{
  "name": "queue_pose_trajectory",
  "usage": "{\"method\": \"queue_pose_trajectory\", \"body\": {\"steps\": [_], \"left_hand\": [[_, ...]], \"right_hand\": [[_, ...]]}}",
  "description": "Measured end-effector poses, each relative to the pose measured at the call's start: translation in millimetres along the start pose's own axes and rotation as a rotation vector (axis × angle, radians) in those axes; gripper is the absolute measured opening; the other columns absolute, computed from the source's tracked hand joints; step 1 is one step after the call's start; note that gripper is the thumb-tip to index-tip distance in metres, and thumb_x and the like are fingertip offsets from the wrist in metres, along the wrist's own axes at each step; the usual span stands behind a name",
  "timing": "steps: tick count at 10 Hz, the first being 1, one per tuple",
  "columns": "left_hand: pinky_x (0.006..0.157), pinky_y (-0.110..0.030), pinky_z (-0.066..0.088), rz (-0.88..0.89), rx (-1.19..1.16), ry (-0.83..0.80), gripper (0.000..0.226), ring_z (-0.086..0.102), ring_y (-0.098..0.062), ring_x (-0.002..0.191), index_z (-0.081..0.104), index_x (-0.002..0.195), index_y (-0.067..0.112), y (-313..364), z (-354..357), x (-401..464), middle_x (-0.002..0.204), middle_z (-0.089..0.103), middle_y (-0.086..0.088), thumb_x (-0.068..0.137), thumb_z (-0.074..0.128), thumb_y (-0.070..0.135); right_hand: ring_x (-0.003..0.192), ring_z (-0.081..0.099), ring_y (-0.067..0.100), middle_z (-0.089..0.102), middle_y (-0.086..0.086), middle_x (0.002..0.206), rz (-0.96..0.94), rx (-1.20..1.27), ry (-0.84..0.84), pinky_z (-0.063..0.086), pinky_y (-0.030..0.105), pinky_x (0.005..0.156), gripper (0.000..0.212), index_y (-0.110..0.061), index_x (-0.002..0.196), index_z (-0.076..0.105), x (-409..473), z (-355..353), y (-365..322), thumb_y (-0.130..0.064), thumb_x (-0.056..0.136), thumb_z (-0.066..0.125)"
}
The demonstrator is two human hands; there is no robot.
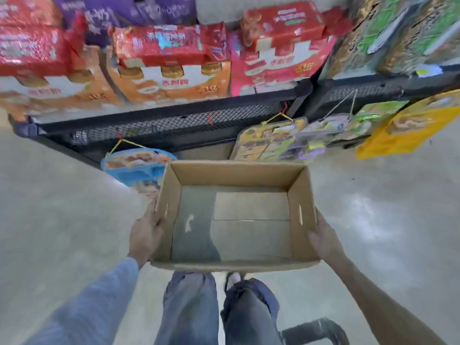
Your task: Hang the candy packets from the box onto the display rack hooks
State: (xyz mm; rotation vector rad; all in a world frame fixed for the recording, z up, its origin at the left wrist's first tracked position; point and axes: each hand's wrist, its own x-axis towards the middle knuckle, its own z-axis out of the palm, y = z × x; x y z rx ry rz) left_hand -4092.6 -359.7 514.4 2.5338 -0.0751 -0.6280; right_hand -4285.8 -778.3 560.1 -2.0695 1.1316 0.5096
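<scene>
Both hands grip the cardboard box [234, 215] by its side walls, the left hand [145, 235] on the left wall, the right hand [323, 239] on the right, holding it above the floor [62, 207]. No packets show inside, so the hanging looks finished; next, probably, the box gets carried off or refilled. Beyond it, packets [271, 140] hang from the black mesh rack [174, 123].

Blur spoils every word: the red and orange cartons [171, 70] stacked at twelve o'clock carry print that looks like Chinese characters, none legible, and the hanging packets [273, 140] at one o'clock show only smeared colours.
</scene>
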Motion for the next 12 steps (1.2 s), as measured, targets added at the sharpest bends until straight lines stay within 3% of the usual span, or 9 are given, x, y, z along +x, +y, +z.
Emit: {"method": "queue_pose_trajectory", "body": {"steps": [2,4,6,9,10,11,12], "left_hand": [[0.081,-0.049,0.054,-0.205,-0.034,0.058,0.067,0.067,-0.050,0.101,0.030,0.157,0.034,-70,113,22,0.119,0.072,-0.021,0.098,0.060,0.024],[0.079,-0.048,0.054,-0.259,-0.057,0.063,0.070,0.067,-0.048,0.098,0.027,0.157,0.033,-160,244,76,0.118,0.072,-0.020,0.098,0.061,0.017],[0.083,-0.048,0.054,-0.266,-0.071,0.109,0.074,0.067,-0.046,0.101,0.025,0.158,0.034,-231,354,132,0.124,0.071,-0.015,0.097,0.058,0.009],[0.081,-0.039,0.047,-0.265,-0.155,0.122,0.062,0.064,-0.037,0.105,0.021,0.158,0.029,-284,436,170,0.129,0.067,-0.007,0.104,0.048,0.015],[0.078,-0.038,0.046,-0.252,-0.150,0.107,0.062,0.063,-0.032,0.098,0.019,0.157,0.029,-287,438,169,0.125,0.067,-0.006,0.104,0.048,0.018],[0.078,-0.041,0.048,-0.237,-0.103,0.019,0.066,0.063,-0.030,0.102,0.013,0.158,0.030,-288,427,167,0.133,0.064,-0.004,0.104,0.052,0.032],[0.093,-0.053,0.052,-0.264,-0.004,-0.064,0.075,0.055,-0.040,0.129,0.006,0.160,0.025,-274,408,164,0.157,0.043,-0.009,0.103,0.050,0.046]], "right_hand": [[0.117,0.063,0.038,0.066,0.005,0.135,-0.017,-0.105,-0.084,0.052,0.045,0.095,0.063,-0.041,0.153,0.034,121,83,41,-0.021,0.096,0.053],[0.116,0.063,0.040,0.066,0.009,0.134,-0.051,-0.146,-0.096,0.049,0.046,0.097,0.055,-0.037,0.152,0.038,240,209,106,-0.022,0.101,0.053],[0.125,0.059,0.040,0.062,0.010,0.141,-0.077,-0.110,-0.098,0.046,0.047,0.106,0.062,-0.036,0.157,0.030,338,323,166,-0.021,0.102,0.054],[0.088,0.068,0.038,0.073,0.013,0.108,-0.086,-0.051,-0.006,0.056,0.040,0.087,0.061,-0.042,0.155,0.025,390,405,205,-0.022,0.103,0.050],[0.084,0.068,0.035,0.073,0.011,0.108,-0.088,-0.068,-0.005,0.057,0.041,0.087,0.065,-0.041,0.157,0.021,389,407,206,-0.021,0.103,0.050],[0.101,0.070,0.036,0.072,0.008,0.122,-0.076,-0.081,-0.086,0.056,0.048,0.096,0.076,-0.044,0.159,0.010,387,397,198,-0.026,0.100,0.056],[0.136,0.054,0.032,0.044,0.005,0.158,-0.081,-0.101,-0.182,0.044,0.051,0.112,0.092,-0.036,0.162,0.001,371,379,184,-0.039,0.096,0.066]]}}
